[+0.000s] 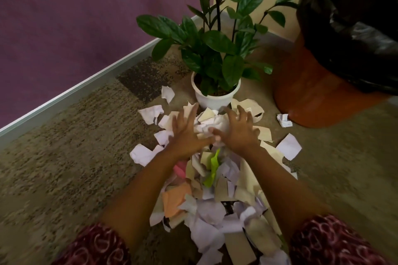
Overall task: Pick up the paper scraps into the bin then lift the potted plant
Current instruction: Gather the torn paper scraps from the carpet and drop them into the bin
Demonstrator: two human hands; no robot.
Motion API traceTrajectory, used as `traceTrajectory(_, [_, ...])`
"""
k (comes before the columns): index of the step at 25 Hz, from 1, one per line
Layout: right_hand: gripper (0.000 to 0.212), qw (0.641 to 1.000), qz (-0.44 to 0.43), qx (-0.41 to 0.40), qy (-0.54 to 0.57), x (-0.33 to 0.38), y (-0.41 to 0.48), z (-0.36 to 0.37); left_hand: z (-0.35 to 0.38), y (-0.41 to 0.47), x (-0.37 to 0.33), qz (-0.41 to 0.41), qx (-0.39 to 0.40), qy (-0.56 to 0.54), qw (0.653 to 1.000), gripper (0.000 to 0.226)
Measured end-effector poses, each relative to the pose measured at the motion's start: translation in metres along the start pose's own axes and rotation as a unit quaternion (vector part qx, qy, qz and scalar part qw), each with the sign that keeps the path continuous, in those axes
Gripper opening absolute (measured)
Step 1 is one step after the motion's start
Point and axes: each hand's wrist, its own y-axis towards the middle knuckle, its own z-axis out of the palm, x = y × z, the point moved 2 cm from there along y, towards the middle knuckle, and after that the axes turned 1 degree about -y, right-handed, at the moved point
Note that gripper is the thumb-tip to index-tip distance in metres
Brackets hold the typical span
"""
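Note:
A heap of torn paper scraps [217,191], mostly white and cream with pink, orange and green bits, lies on the carpet in front of me. My left hand [185,133] and my right hand [239,131] rest on the far end of the heap, fingers spread, pressing in around crumpled white scraps [212,126] between them. Just beyond the hands stands the potted plant [217,92], a white pot with dark green leaves. The bin [318,92], orange with a black liner, stands at the right.
A purple wall with a pale skirting board [86,84] runs along the left. A yellow wall is behind the plant. Loose scraps [284,120] lie near the bin's base and to the left of the heap [142,154].

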Motion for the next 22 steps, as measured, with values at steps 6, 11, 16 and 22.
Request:
traceTrajectory(6, [0.068,0.989,-0.010,0.083,-0.119,-0.006,-0.002,0.008,0.020,0.026,0.011,-0.007,0.112,0.166,0.980,0.096])
traceTrajectory(11, [0.043,0.985,-0.070,0.033,-0.156,-0.010,-0.007,0.007,0.017,0.022,0.001,0.018,-0.012,0.209,0.978,0.052])
traceTrajectory(16, [0.033,0.988,-0.054,0.017,-0.143,-0.012,-0.009,0.002,0.008,0.018,-0.013,0.015,-0.024,0.269,0.963,0.030])
traceTrajectory(22, [0.032,0.997,-0.020,-0.051,-0.050,-0.014,-0.020,-0.026,-0.011,0.008,-0.031,0.015,-0.070,0.261,0.963,0.026])
